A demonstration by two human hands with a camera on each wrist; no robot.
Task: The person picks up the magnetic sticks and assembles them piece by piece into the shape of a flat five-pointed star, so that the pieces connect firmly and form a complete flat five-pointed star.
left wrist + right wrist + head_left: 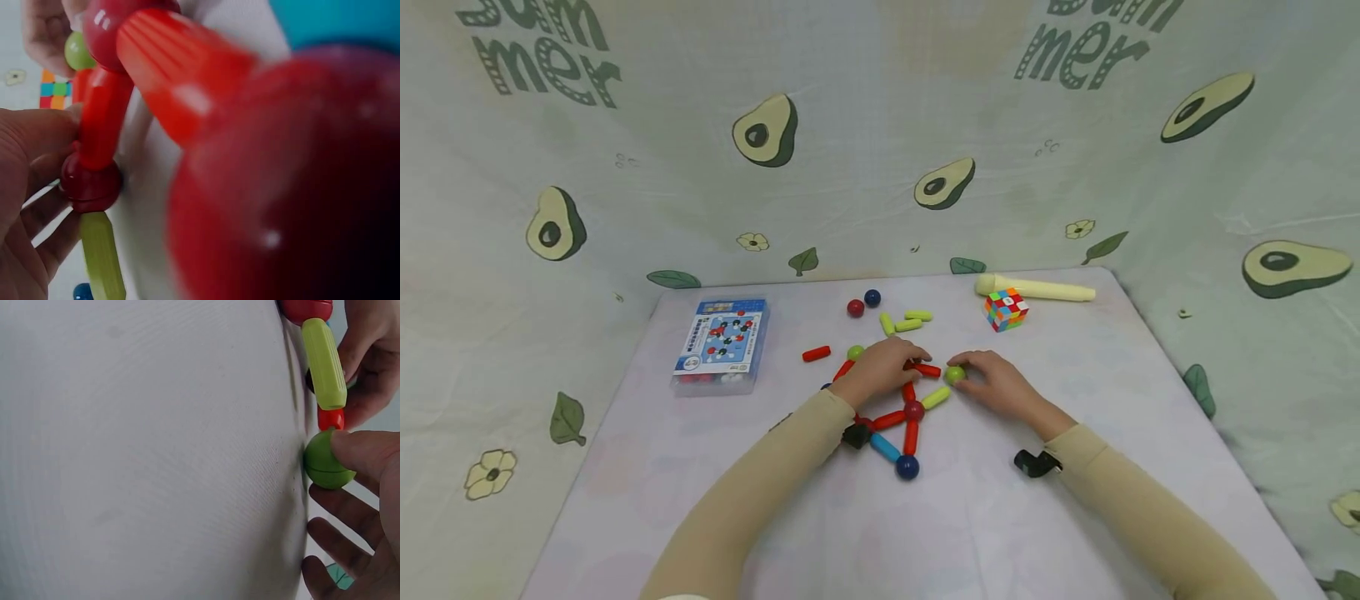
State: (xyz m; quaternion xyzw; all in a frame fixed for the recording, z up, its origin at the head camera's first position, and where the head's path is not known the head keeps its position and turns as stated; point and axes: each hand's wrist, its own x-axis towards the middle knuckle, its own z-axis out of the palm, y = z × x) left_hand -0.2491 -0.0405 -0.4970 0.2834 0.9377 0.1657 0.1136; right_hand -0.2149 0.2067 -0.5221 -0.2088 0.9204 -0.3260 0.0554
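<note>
My right hand [1000, 387] pinches a green ball [325, 465] between thumb and fingers, at the end of a red rod [928, 370]. My left hand [883, 367] grips a dark red ball [92, 182] in the ball-and-rod frame, its thumb against a red rod [103, 119]. From this ball a yellow-green rod [102, 256] extends. Nearer in the head view, another red ball [913, 411] joins red rods and a yellow-green rod [936, 397]. A dark blue ball [907, 467] forms the frame's near corner, where a blue rod [885, 448] meets it. My left forearm hides part of the frame.
Loose yellow-green rods [908, 325], a red ball [855, 308] and a blue ball [872, 297] lie behind the frame. A loose red rod [816, 353] is left of it. Farther out are a boxed set [718, 346], a puzzle cube [1006, 309] and a pale yellow stick [1045, 289].
</note>
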